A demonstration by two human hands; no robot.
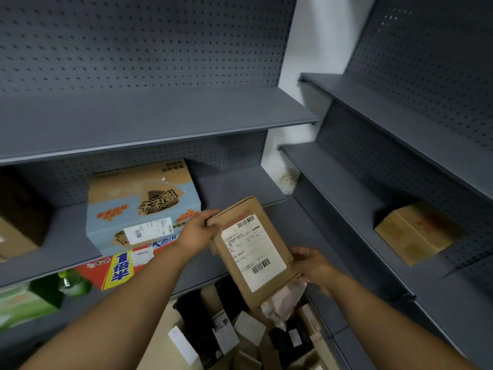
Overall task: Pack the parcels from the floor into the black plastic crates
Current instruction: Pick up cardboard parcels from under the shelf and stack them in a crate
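Note:
I hold a flat brown cardboard parcel (248, 249) with a white shipping label between both hands, tilted, in front of the shelves. My left hand (198, 231) grips its upper left corner. My right hand (310, 264) holds its lower right edge, fingers curled under it. Below the parcel a pile of parcels (240, 335) lies on the floor: black bags, white labelled packets and small brown boxes. A crumpled pale bag (282, 303) sits just under the held parcel. No black crate is visible.
Grey metal shelving (160, 121) with pegboard backs fills the left and right sides. A large blue and brown carton (141, 206) and a red and yellow carton (117, 268) sit on the left shelves. A brown box (416, 233) sits on the right shelf.

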